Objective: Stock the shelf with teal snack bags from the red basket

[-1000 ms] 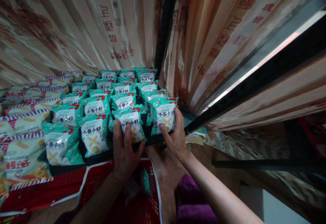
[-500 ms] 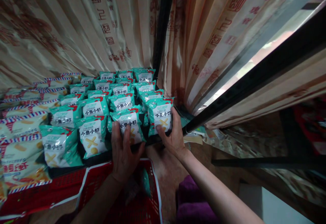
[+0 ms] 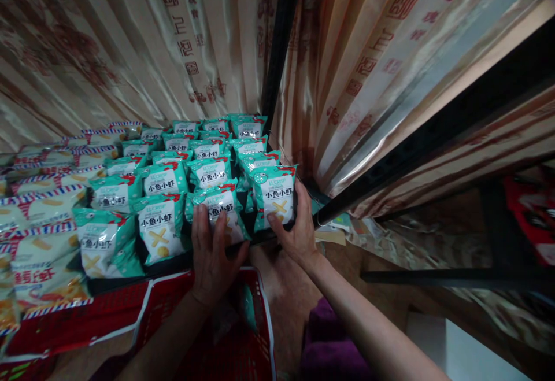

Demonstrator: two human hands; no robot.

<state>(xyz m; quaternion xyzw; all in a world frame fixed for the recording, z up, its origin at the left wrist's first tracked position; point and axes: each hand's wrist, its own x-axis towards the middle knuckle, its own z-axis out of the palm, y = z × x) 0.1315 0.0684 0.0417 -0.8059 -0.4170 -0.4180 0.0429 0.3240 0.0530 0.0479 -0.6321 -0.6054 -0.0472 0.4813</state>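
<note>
Rows of teal snack bags [image 3: 162, 181] stand upright on a dark shelf [image 3: 173, 262]. My left hand [image 3: 212, 256] lies with fingers stretched up against the front of a teal bag [image 3: 219, 207] in the front row. My right hand [image 3: 295, 225] grips the rightmost front teal bag [image 3: 275, 193], thumb at its lower front, fingers round its right side. Both bags rest on the shelf near its front right corner.
White bags with red and blue striped edges [image 3: 39, 242] fill the shelf's left side. A red plastic basket [image 3: 243, 340] sits below my arms. Patterned beige curtains [image 3: 368, 63] hang behind and to the right. A black shelf post [image 3: 277, 40] rises at the back corner.
Both hands stay on the same two front bags. The view has shifted slightly; the bags have barely moved.
</note>
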